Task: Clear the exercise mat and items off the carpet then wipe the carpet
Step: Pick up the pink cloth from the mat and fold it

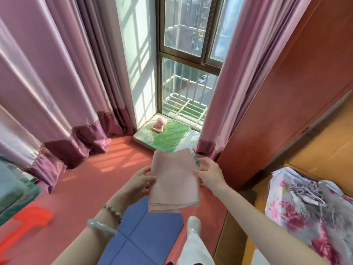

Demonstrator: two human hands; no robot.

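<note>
A folded pale pink cloth (174,180) hangs in front of me, held at its two sides. My left hand (140,181) grips its left edge and my right hand (209,175) pinches its right edge. Below it a blue exercise mat (141,232) lies flat on the red carpet (91,180). A green cushion (166,137) rests on the carpet by the window, with a small pink object (159,125) on top of it.
Pink curtains (57,88) hang at left and at right (240,73) of the window. An orange wardrobe (290,88) stands at right, with a floral quilt (309,207) on a bed. A red plastic item (28,217) lies at lower left. My foot (193,225) stands beside the mat.
</note>
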